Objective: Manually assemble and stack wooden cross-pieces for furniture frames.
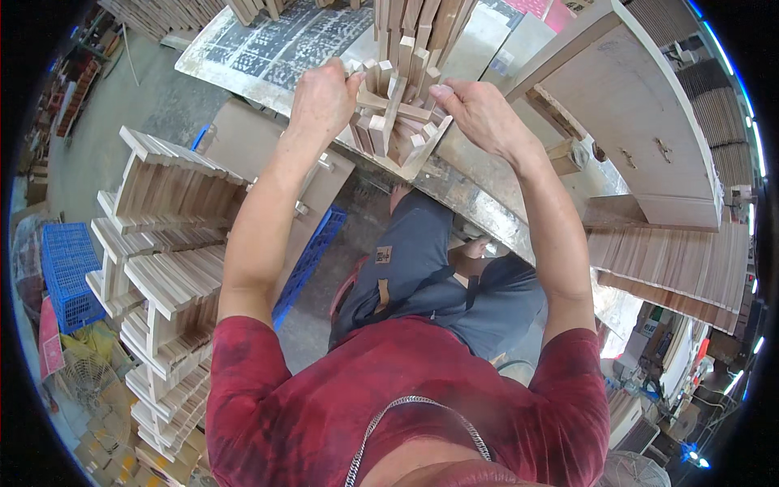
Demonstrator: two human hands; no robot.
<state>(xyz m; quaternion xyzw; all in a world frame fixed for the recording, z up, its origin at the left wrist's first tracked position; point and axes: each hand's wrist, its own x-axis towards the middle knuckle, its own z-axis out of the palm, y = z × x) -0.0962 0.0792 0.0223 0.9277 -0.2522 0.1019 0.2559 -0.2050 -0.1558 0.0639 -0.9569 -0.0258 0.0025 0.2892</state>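
Observation:
My left hand [321, 99] is closed in a fist-like grip at the left edge of a bundle of wooden strips [403, 61]. Across from it, my right hand [485, 118] is pinched closed, its thumb by the strips' right side. What either hand holds is hidden by the fingers. Between the hands, short strips [398, 105] stand and lean at different angles, one lying crosswise over the others. They rest in a wooden tray or box [412, 169] at the near edge of the worktable.
Stacked wooden frames [174, 280] stand to my left, with a blue plastic crate [71, 272] beyond. A large pale wooden panel [625, 122] rises at right above a row of wooden slats [669, 268]. The worktable [487, 207] edge runs above my knees.

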